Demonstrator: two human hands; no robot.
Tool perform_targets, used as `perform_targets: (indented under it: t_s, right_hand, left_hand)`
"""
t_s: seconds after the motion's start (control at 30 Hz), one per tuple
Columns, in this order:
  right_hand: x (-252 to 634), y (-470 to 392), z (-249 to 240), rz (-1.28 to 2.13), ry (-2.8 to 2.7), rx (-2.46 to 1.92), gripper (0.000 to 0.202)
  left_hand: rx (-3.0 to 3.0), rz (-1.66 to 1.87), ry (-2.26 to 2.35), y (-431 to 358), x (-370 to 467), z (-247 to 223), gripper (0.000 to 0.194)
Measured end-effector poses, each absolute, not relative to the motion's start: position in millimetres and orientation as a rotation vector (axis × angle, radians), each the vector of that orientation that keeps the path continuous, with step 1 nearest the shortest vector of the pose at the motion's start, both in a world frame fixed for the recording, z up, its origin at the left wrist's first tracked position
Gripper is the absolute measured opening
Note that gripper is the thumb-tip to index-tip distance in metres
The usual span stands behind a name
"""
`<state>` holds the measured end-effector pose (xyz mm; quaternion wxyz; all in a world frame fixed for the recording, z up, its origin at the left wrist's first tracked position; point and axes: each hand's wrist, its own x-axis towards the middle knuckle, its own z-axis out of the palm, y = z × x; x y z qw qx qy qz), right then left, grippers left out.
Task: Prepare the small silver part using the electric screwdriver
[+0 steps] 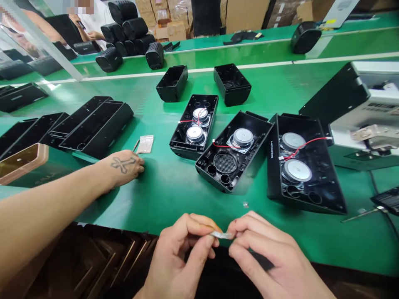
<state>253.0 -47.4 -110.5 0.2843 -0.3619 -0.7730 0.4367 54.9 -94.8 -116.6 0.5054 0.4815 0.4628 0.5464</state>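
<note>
My left hand (183, 249) and my right hand (268, 257) meet at the near table edge. Together they pinch a small silvery strip (222, 235) between thumbs and forefingers. Just beyond them on the green table (168, 187) lie three open black speaker housings with round drivers and red wires: a left one (195, 124), a middle one (235, 149) and a larger right one (304, 162). A tiny loose bit (245, 204) lies in front of the middle housing.
A co-worker's tattooed hand (124, 166) rests on the table at left, near a small plastic bag (145, 144). Long black shells (93, 124) and a gold panel (21, 162) lie further left. Two empty housings (172, 83) (232, 83) sit behind. A white machine (374, 116) stands right.
</note>
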Motion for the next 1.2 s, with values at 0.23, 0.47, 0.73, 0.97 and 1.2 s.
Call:
perform_targets:
  t_s: [0.23, 0.47, 0.73, 0.97, 1.2]
  right_hand:
    - [247, -55, -103, 2.019, -1.403, -1.233, 0.041]
    - [238, -59, -110, 2.148, -1.107, -1.179, 0.039]
    - [234, -63, -119, 2.000, -1.308, -1.243, 0.042]
    - [238, -60, -122, 2.106, -1.216, -1.176, 0.052]
    - [238, -61, -121, 2.322, -0.702, -0.979, 0.048]
  left_hand:
    - [1.605, 1.264, 1.169, -93, 49, -117, 0.027]
    - [2.008, 1.217, 1.211, -89, 46, -116, 0.026]
    - [2.118, 1.062, 1.222, -81, 51, -107, 0.019]
    - [1.794, 0.995, 1.277, -82, 65, -108, 0.016]
    - [0.818, 0.656, 1.085, -72, 64, -91, 0.039]
